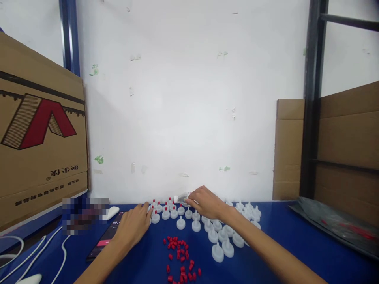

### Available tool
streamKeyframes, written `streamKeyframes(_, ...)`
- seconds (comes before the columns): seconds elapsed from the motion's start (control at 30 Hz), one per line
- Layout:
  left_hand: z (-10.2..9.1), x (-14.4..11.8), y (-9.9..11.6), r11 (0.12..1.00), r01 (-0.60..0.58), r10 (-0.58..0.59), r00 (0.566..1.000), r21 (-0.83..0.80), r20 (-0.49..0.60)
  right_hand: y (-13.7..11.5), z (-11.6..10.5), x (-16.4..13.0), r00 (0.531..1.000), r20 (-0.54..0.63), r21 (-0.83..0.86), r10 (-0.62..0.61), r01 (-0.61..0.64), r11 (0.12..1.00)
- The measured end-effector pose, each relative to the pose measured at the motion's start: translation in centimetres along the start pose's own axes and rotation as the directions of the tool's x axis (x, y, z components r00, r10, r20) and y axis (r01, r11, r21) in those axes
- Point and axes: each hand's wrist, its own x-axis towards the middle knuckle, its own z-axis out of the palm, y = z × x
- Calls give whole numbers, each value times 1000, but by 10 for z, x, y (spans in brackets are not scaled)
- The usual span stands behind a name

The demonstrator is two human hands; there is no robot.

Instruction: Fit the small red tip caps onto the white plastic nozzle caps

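My left hand [133, 224] reaches over the left end of a group of white nozzle caps [166, 214] with red tips. Its fingers look apart, index and thumb beside a red-tipped cap; the fingertips are partly hidden. At the back, by the wall, my right hand [205, 202] has its fingers closed around a clear bottle [182, 198] with a white lid, lying on its side. Below and right of that hand stand several white nozzle caps [218, 252] without red tips. Small red tip covers [178, 252] lie scattered at the front middle.
A phone [102, 243] lies beside my left forearm, with white cables [63, 252] further left. A large cardboard box [44, 118] stands at the left. On the right are a grey plastic bag [334, 223] with red pieces and cardboard [288, 150] against the white wall.
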Motion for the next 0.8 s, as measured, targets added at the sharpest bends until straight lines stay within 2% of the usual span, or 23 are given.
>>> streamKeyframes(0.1, 10, 1, -3, 1000, -12, 12, 1000, 9, 25, -4, -6, 0, 1000, -16, 11, -14, 14, 1000)
streamKeyframes(0.17, 10, 2, -5, 1000, 1, -1, 1000, -1, 20, -7, -9, 1, 999, -24, 29, -26, 26, 999)
streamKeyframes(0.27, 0, 2, -4, 998, 23, -25, 999, -51, -35, -16, -13, 2, 998, -34, 67, -44, 47, 997)
streamKeyframes(0.37, -12, -1, 5, 989, -10, -4, 995, -144, -99, -28, -13, 3, 997, -48, 98, -57, 62, 993)
streamKeyframes(0.47, -14, -8, 19, 909, -181, 93, 967, -377, -238, -41, -11, 4, 995, -59, 111, -78, 84, 990)
streamKeyframes(0.57, -7, -15, 30, 755, -396, 180, 891, -522, -416, -50, -11, 5, 992, -52, 103, -117, 122, 987)
streamKeyframes(0.67, -3, -19, 34, 758, -439, 223, 870, -482, -440, -53, -12, 6, 987, -41, 77, -153, 156, 985)
streamKeyframes(0.8, -5, -20, 36, 852, -390, 267, 897, -350, -352, -50, -10, 8, 984, -35, 46, -176, 177, 983)
